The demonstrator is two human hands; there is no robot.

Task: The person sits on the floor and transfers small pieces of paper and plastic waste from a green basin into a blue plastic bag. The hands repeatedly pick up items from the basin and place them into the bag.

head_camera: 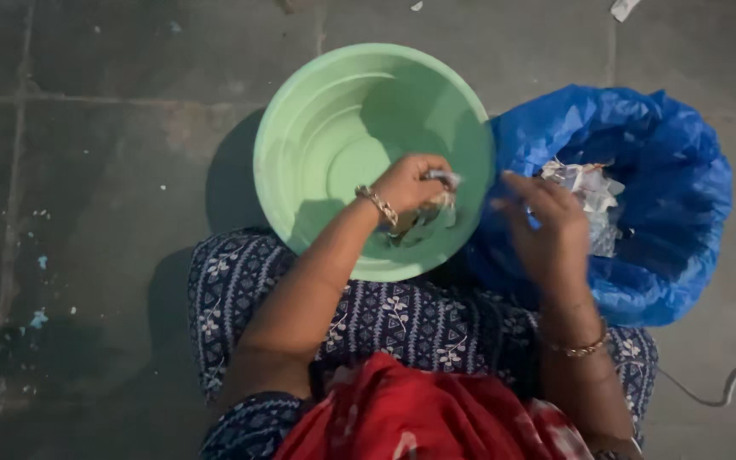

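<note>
The left hand (pixel 406 183) pinches crumpled paper scraps (pixel 443 181) over a smooth round green plastic basin (pixel 334 128). The right hand (pixel 547 226), fingers loosely apart and holding nothing, hovers at a crinkled blue plastic bag (pixel 666 213).

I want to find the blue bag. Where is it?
In the head view the blue bag sits on the floor at the right, touching the green basin, with the right hand just over its near edge.
</note>
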